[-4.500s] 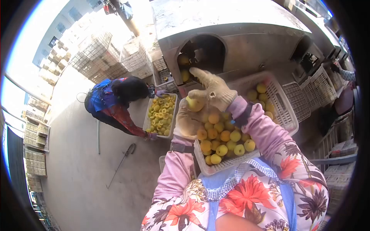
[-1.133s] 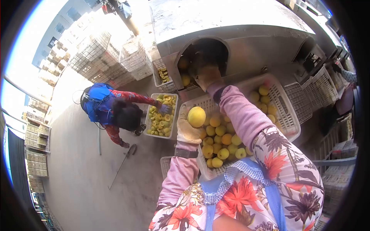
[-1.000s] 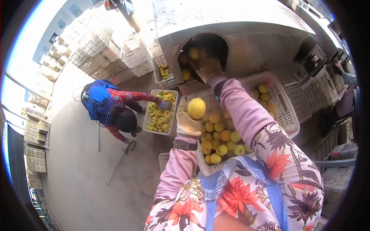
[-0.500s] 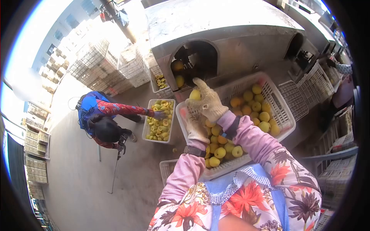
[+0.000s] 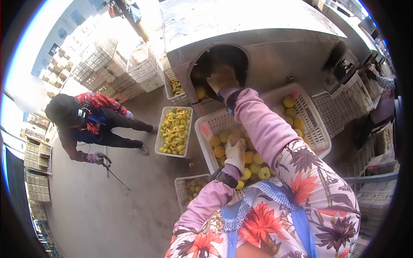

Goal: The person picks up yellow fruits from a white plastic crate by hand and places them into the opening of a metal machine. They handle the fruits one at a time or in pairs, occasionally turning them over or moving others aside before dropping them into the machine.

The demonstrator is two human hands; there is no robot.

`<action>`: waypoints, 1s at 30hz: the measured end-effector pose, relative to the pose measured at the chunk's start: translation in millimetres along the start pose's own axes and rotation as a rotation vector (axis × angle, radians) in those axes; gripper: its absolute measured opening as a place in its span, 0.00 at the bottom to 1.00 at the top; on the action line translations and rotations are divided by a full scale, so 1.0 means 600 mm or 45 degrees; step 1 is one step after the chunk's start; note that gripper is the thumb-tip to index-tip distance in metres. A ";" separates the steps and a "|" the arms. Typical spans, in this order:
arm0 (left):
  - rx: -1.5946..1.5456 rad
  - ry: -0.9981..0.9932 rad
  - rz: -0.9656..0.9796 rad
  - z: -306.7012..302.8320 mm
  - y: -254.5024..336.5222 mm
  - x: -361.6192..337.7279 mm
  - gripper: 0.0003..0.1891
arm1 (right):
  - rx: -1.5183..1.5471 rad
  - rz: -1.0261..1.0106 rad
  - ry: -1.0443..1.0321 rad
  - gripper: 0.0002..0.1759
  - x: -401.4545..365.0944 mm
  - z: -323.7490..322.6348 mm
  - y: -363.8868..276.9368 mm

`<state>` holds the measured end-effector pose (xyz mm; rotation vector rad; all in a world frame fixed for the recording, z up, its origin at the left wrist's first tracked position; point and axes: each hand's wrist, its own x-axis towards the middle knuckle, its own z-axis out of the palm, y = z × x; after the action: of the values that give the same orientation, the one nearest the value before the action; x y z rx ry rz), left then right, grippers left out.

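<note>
My gloved left hand (image 5: 235, 155) reaches down among whole yellow peaches (image 5: 257, 165) in a large white plastic crate (image 5: 206, 144). Its fingers are smeared and partly hidden, so its grip cannot be made out. My gloved right hand (image 5: 223, 78) is inside the dark arched opening (image 5: 202, 71) of a metal machine (image 5: 275, 56). Shadow and blur hide its fingers and anything in them. A yellow peach (image 5: 201, 92) shows at the lower left of that opening. My right forearm crosses above the crate and covers part of the fruit.
Left of my crate stands a white crate (image 5: 188, 151) of cut yellow-green fruit. Another person (image 5: 92, 124) stands beyond it, holding a thin rod (image 5: 118, 180). A lower crate (image 5: 177, 189) holds small brown pieces. Stacked crates (image 5: 97, 60) stand at the back left.
My right hand has moved from above the crate into the machine opening. My left hand has dropped into the peaches. The other person has straightened up, drawing a hand from the cut fruit.
</note>
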<state>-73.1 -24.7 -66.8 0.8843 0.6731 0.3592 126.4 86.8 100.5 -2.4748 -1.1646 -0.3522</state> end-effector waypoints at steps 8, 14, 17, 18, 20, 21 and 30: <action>1.364 0.169 -0.403 0.028 -0.019 0.024 0.40 | 0.996 0.191 -0.006 0.21 -0.202 -0.086 0.087; 1.737 0.157 -0.081 -0.018 -0.047 0.117 0.43 | 0.064 0.223 -0.871 0.24 -0.372 0.129 0.202; 1.887 0.001 0.029 -0.042 -0.094 0.145 0.41 | 0.399 0.646 -1.065 0.28 -0.338 0.119 0.189; 1.948 -0.031 -0.067 -0.028 -0.081 0.151 0.41 | 0.515 0.692 -1.083 0.29 -0.335 0.123 0.192; 1.608 -0.040 -0.040 -0.056 -0.117 0.173 0.39 | 0.767 0.480 -0.961 0.30 -0.343 0.138 0.216; 1.264 0.004 0.015 -0.056 -0.125 0.176 0.38 | 1.047 0.577 -0.881 0.32 -0.339 0.116 0.210; -1.114 -0.018 -0.082 0.065 0.139 -0.012 0.31 | 1.215 0.177 -0.559 0.36 -0.351 -0.105 0.074</action>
<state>-53.6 -2.2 20.8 0.0322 0.4558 0.5293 25.6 -110.9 66.7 -1.7686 -0.9639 0.6748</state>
